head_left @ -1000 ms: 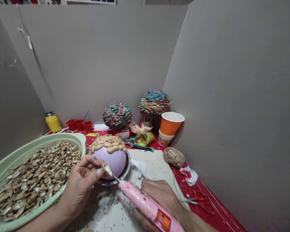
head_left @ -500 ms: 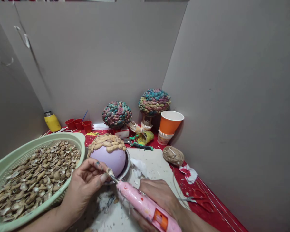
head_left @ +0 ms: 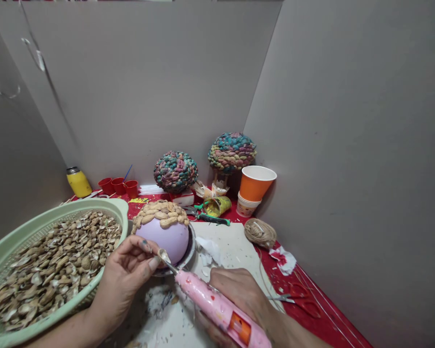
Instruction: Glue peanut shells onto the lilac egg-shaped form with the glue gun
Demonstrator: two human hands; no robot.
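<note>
So, a green basket [head_left: 123, 207] of peanut shells [head_left: 65, 261] is sitting left. A metal bowl [head_left: 192, 250] is holding a purple, shell-topped ball [head_left: 163, 237]. The right hand [head_left: 241, 290] is gripping a pink glue gun [head_left: 206, 294]; the left hand [head_left: 126, 270] is pinching one half shell [head_left: 163, 254] at its tip, near the ball. Glue is likely going in; the next move is probably calling for soft pressing.

A pink glue gun [head_left: 205, 294] slants, tip at a hollow peanut shell [head_left: 163, 254], beside a shell-topped lilac ball [head_left: 166, 236].
</note>
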